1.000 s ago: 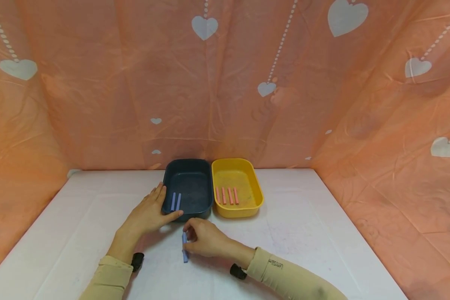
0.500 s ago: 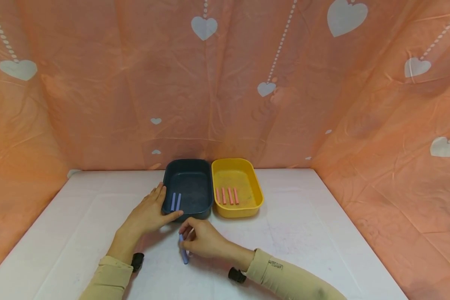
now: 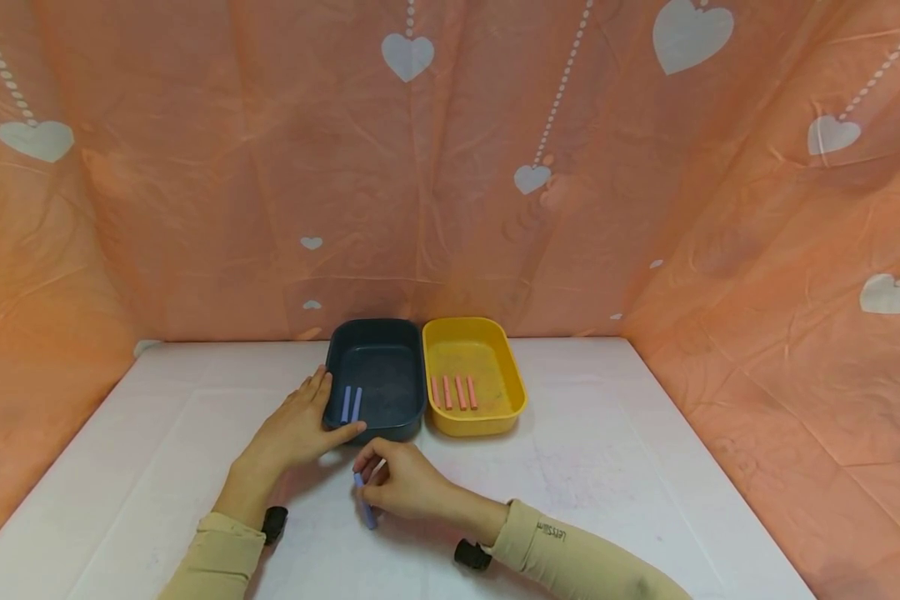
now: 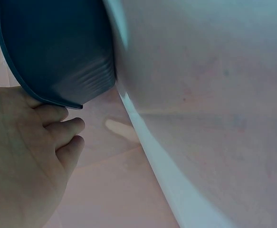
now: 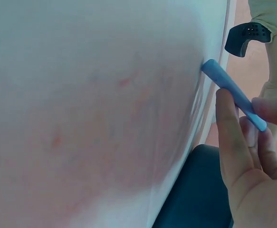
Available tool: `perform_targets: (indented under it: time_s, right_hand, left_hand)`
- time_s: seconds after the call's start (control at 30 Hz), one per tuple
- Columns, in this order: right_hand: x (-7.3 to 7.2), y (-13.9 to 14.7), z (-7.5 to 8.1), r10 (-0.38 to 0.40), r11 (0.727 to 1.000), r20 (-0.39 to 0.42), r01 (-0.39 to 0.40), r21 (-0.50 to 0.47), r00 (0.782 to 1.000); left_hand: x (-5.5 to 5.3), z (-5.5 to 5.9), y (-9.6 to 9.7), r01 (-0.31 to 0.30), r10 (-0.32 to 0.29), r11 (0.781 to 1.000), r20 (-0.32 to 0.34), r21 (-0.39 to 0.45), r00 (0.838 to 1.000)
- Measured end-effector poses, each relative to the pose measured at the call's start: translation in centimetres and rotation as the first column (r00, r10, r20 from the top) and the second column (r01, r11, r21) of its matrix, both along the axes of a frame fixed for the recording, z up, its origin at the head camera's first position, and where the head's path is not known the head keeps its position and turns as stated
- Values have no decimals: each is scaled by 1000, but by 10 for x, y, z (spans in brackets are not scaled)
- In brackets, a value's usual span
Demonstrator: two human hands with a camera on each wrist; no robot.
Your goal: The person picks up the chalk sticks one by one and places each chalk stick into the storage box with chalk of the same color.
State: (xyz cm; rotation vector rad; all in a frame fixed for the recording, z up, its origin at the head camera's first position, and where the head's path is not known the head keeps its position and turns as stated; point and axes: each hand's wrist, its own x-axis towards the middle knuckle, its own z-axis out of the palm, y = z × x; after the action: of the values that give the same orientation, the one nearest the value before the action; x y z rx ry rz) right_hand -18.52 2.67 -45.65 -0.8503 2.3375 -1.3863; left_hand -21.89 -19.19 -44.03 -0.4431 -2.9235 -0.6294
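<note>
A blue-violet chalk stick (image 3: pixel 364 502) is pinched between the fingers and thumb of my right hand (image 3: pixel 408 482), just in front of the dark blue tray (image 3: pixel 390 367). The chalk (image 5: pixel 233 92) leans, its lower end at or close to the white tabletop. My left hand (image 3: pixel 288 429) rests against that tray, fingers straight along its left side and thumb over the front rim. Two more blue-violet chalk sticks (image 3: pixel 351 405) lie side by side at the tray's front left. In the left wrist view, the fingertips touch the tray's outer wall (image 4: pixel 76 71).
A yellow tray (image 3: pixel 513 379) adjoins the dark one on the right, with several pink chalk sticks (image 3: pixel 461 392) lined up in its front left part. Behind the white-covered table (image 3: pixel 607 483) hangs an orange curtain (image 3: pixel 465 258) printed with hearts.
My right hand has shifted slightly left, and the chalk in it has tilted from nearly upright in view to a slant, upper end leftward. The left hand and both trays have stayed put.
</note>
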Motion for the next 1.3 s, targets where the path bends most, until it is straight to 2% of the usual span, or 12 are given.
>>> perform_targets:
  time_s: [0.23, 0.47, 0.7, 1.07, 1.3]
  right_hand:
    - [0, 1, 3, -16, 1000, -26, 16, -10, 1000]
    - [-3, 7, 14, -17, 998, -96, 12, -57, 995]
    - [-8, 9, 24, -40, 988, -76, 28, -152, 996]
    - [-27, 9, 30, -138, 971, -105, 114, -208, 985]
    - [-43, 6, 31, -164, 955, -134, 123, -270, 977]
  left_hand:
    - [0, 1, 0, 2, -2, 1000, 12, 4, 1000]
    - [0, 1, 0, -2, 2, 1000, 38, -7, 999]
    - [-1, 1, 0, 2, -2, 1000, 40, -8, 999]
    - [-1, 2, 0, -5, 5, 1000, 58, -2, 998]
    - [-1, 1, -1, 6, -6, 1000, 39, 6, 999]
